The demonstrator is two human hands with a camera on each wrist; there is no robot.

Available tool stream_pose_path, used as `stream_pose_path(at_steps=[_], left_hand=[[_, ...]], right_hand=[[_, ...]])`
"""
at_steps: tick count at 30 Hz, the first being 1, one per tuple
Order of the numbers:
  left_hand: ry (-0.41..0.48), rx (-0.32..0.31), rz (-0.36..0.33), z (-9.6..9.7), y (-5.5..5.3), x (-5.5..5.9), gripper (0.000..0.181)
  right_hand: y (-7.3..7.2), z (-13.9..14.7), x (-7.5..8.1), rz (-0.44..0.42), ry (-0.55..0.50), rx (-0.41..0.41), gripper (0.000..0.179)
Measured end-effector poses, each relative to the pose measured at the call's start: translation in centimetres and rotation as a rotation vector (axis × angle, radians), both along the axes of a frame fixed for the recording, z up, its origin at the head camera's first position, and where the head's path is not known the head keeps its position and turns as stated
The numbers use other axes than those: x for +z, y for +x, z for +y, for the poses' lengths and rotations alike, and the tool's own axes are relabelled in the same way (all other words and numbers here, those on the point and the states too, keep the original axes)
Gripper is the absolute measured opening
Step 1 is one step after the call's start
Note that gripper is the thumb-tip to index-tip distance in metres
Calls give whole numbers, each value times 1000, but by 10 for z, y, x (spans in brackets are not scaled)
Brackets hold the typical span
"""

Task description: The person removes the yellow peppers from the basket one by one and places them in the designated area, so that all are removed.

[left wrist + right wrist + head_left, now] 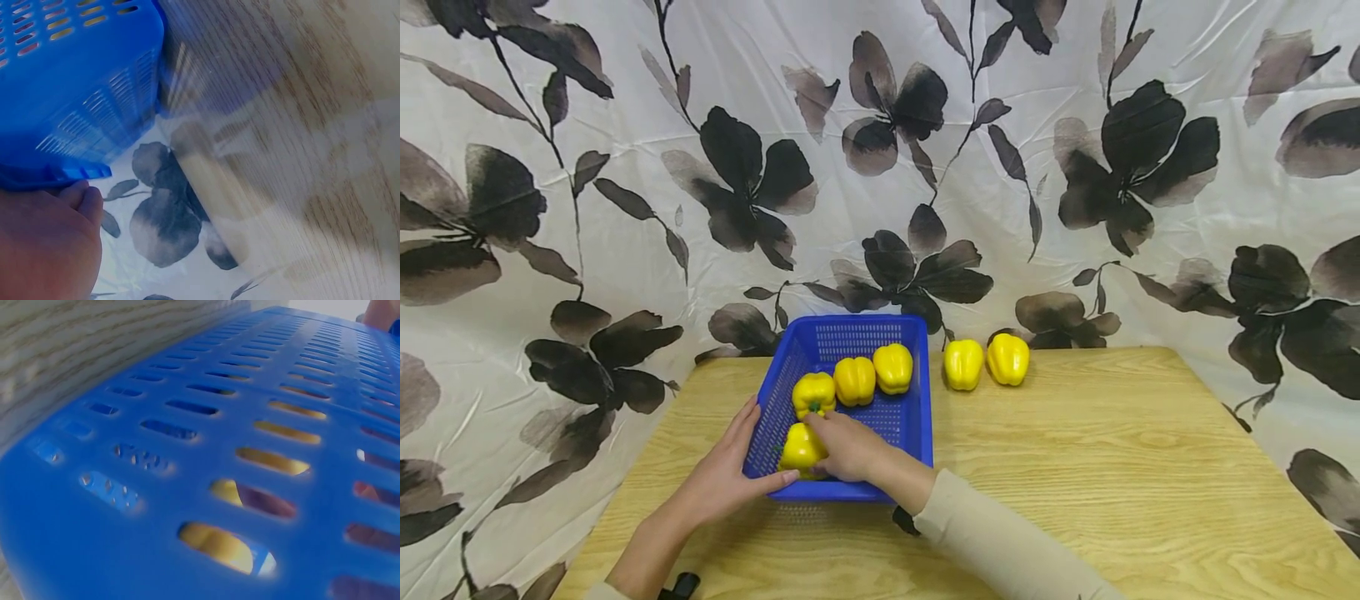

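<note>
A blue plastic basket (927, 408) with slotted walls stands on the table. My left hand (727, 473) holds its front-left corner, thumb along the front rim and fingers against the left side. In the left wrist view, the fingers (91, 203) bend at the basket's rim. Inside the basket, my right hand (853, 450) grips a yellow bell pepper (800, 447) in the front-left corner. Behind it sits a second pepper (814, 392) with its green stem toward me. Two more, a middle one (854, 382) and a right one (893, 368), stand toward the back. The basket wall (150, 506) mostly hides the right hand's work in the right wrist view.
Two yellow bell peppers, one nearer (963, 364) and one farther right (1008, 359), stand on the wooden table (1075, 467) right of the basket. A floral cloth (985, 192) hangs behind the table. A small black object (683, 585) lies at the front edge.
</note>
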State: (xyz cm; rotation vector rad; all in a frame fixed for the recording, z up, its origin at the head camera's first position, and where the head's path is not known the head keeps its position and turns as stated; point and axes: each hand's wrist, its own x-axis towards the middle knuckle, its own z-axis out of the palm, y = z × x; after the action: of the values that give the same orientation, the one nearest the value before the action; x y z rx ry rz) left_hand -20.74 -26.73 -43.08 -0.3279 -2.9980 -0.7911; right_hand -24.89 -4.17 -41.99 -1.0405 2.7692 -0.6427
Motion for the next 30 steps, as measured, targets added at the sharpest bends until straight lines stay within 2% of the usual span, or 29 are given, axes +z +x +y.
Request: stream_pose_path(at_steps=[3,6,11,15,20,26,30], left_hand=[[3,-1,1,0,0,-1,123],[9,-2,-2,1,0,-1,123],[15,2,-11,1,0,-1,122],[7,17,-21,1,0,0,123],[8,24,-28,1,1,0,123],[13,19,-18,1,1,1,123],[17,13,-9,2,1,1,122]], right_hand=[[-1,2,0,-5,-40,-8,62],[-3,5,0,-43,-124,-21,59],[-8,11,0,-168,-294,-96,60],[-12,13,0,-299,-445,-160,65],[-13,14,2,-426,-620,-182,67],[-13,15,6,-464,-753,-183,70],[-13,17,10,-449,-808,-200,70]])
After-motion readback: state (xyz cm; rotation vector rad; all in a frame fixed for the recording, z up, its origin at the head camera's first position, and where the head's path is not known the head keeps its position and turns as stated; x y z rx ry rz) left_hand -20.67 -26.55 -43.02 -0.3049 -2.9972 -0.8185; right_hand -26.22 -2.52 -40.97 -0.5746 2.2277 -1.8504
